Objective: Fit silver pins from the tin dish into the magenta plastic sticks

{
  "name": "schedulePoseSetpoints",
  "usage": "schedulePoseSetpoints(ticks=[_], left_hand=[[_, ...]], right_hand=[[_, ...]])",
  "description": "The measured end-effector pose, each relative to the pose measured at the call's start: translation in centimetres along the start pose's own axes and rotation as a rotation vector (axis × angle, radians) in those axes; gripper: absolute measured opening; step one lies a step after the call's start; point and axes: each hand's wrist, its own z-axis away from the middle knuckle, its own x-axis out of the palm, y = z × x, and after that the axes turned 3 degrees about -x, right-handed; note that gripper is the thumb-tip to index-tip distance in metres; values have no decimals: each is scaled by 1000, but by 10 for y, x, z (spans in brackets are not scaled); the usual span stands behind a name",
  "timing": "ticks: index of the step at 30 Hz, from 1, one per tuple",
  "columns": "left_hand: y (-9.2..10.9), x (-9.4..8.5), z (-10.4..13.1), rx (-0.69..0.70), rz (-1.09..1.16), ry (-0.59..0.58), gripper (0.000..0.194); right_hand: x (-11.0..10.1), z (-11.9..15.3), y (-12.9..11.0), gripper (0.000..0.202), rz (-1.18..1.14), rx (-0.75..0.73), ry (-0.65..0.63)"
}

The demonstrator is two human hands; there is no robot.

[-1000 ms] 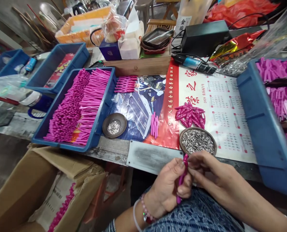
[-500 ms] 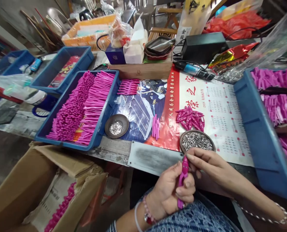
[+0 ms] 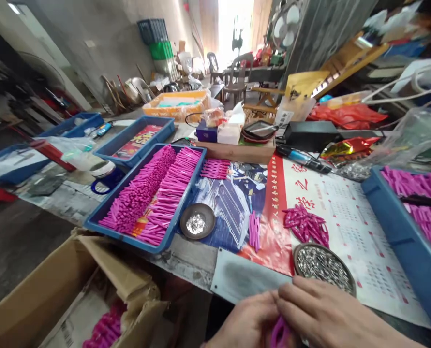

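Cluttered surface point(image 3: 237, 278) now shows farther back; view tilted up, both hands point(image 3: 295, 319) low, still pinching pink clip point(image 3: 280, 333) closed.

You have one view only, from the camera on your head. It looks forward and slightly down across the workbench point(image 3: 244, 278), so the near edge sits at the bottom and the room runs far towards a bright doorway. Your left hand point(image 3: 246, 325) and right hand point(image 3: 326, 316) are very near, cut by the bottom edge. A blue tray point(image 3: 142, 241) lies left, another blue tray point(image 3: 406, 241) right.
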Motion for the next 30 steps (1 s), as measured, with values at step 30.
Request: schedulePoseSetpoints(ticks=[30], left_hand=[[24,-98,-27,1122,-20,1139,48]], right_hand=[[51,-264,185,15,128,553,162]])
